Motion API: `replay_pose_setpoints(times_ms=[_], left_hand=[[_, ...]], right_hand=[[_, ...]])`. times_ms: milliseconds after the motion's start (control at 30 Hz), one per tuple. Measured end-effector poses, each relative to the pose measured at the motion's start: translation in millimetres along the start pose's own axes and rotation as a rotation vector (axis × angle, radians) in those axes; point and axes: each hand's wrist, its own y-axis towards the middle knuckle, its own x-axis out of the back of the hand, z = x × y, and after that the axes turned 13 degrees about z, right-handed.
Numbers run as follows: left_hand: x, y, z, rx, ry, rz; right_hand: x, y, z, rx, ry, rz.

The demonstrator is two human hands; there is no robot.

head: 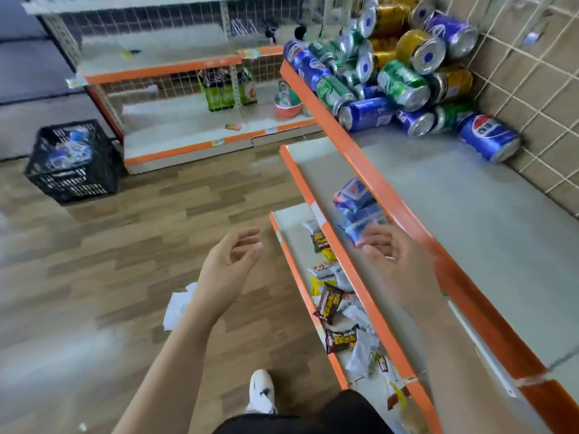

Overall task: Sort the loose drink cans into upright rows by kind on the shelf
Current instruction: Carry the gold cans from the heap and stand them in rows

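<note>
Plainly, nothing is sorted yet: the blue, green and gold aluminium drink cans (404, 86) lie jumbled on their sides in one heap at the far end of the grey, orange-edged top shelf (470, 214), against the beige tiled wall (532, 120), with no upright row begun. The left hand (232, 264) and right hand (391, 255) hover well short of the heap, fingers loosely curled and holding nothing, so the whole job seems left to do.
</note>
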Motion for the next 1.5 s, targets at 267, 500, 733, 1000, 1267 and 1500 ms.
replay_pose_setpoints(times_ms=[267,500,733,1000,1267,1500], left_hand=[[31,96,-27,-0.059,0.056,0.134],[19,212,-69,-0.173,0.058,0.228],[3,325,-128,-0.281,0.180,0.337],[-12,418,-178,-0.411,0.279,0.329],[-34,540,-225,-0.564,0.342,0.431],[-71,628,-271,-0.722,0.499,0.543]], right_hand=[[0,71,20,-0.061,0.048,-0.141],[41,156,24,-0.058,-0.006,-0.304],[100,242,44,-0.018,-0.026,-0.558],[138,316,66,-0.048,-0.246,-0.698],[161,374,91,-0.224,-0.477,-0.830],[167,414,105,-0.624,-0.727,-0.758]])
